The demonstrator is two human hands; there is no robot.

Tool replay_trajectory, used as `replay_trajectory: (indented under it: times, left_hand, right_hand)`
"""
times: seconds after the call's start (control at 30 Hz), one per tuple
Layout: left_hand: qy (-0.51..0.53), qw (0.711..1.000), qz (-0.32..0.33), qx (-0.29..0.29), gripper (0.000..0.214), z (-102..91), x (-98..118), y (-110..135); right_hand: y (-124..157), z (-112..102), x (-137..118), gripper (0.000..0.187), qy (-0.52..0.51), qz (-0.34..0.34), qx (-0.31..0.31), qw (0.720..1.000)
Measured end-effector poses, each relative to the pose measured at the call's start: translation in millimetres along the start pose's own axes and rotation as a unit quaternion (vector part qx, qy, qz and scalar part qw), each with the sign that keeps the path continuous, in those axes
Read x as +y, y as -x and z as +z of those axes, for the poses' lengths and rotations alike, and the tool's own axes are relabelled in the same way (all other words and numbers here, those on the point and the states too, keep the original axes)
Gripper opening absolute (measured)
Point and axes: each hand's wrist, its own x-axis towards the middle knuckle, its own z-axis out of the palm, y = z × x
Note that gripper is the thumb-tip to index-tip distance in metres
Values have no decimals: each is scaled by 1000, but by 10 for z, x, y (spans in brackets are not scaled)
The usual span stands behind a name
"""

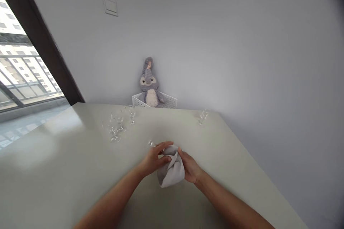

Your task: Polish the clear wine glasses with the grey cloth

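Both hands meet over the middle of the pale table [67, 171]. My left hand [153, 159] is closed on a clear stemmed glass [152, 144], whose rim pokes out past my fingers, and on a grey cloth [170, 173]. My right hand [189, 166] grips the same cloth from the right side. The cloth is bunched around the glass and hangs down between my wrists, hiding most of the glass.
Three clear stemmed glasses [118, 125] stand at the back left of the table. One more glass [202, 116] stands at the back right. A grey plush toy [149, 84] sits in a white basket [169, 101] against the wall. A window [21, 68] is at left.
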Motion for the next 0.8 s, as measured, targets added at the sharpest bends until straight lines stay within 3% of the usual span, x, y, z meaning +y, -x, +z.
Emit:
replay_trajectory:
  times: [0.07, 0.1, 0.13, 0.23, 0.27, 0.3, 0.33, 0.37, 0.43, 0.5, 0.53, 0.6, 0.67, 0.73, 0.8]
  left_hand:
    - [67, 998, -23, 4, 52, 5, 26, 9]
    - [112, 993, -35, 5, 51, 12, 46, 13]
    - [156, 986, -49, 4, 49, 22, 69, 18]
    - [248, 964, -101, 7, 47, 73, 122, 29]
    - [256, 959, -118, 4, 46, 90, 130, 32]
    - [252, 959, -133, -5, 47, 101, 136, 37]
    - [234, 961, -146, -20, 49, 105, 139, 41]
    - [199, 967, -153, -32, 53, 101, 144, 47]
    - [65, 991, -118, -6, 55, 69, 160, 59]
    - [-133, 989, -6, 65, 45, 23, 186, 68]
    - [-228, 968, 63, 88, 38, 4, 197, 70]
    - [-369, 912, 168, 69, 32, -6, 206, 67]
    - [-446, 872, 203, 15, 37, 27, 190, 63]
    - [-484, 853, 194, -17, 37, 85, 156, 69]
    - [-486, 856, 174, -32, 33, 133, 125, 90]
  right_hand:
    - [34, 3, 12, 45, 131, -53, 16, 990]
    - [53, -4, 14, 41, 223, -80, 20, 971]
    - [72, -17, 11, 38, 322, -110, 23, 940]
    - [119, -88, -34, 27, 570, -197, 10, 797]
    - [129, -120, -60, 25, 612, -212, 3, 762]
    - [136, -156, -89, 25, 629, -217, -2, 747]
    - [140, -194, -120, 25, 621, -211, 3, 755]
    - [143, -233, -153, 26, 590, -194, 20, 784]
    - [148, -313, -214, 31, 464, -133, 74, 873]
    - [160, -385, -264, 35, 308, -66, 111, 943]
    - [170, -414, -282, 36, 243, -43, 116, 962]
    - [199, -450, -302, 35, 159, -19, 105, 981]
    - [243, -455, -311, 34, 127, -7, 89, 988]
    - [308, -447, -331, 37, 132, 8, 69, 989]
    - [400, -452, -388, 40, 169, 17, 34, 985]
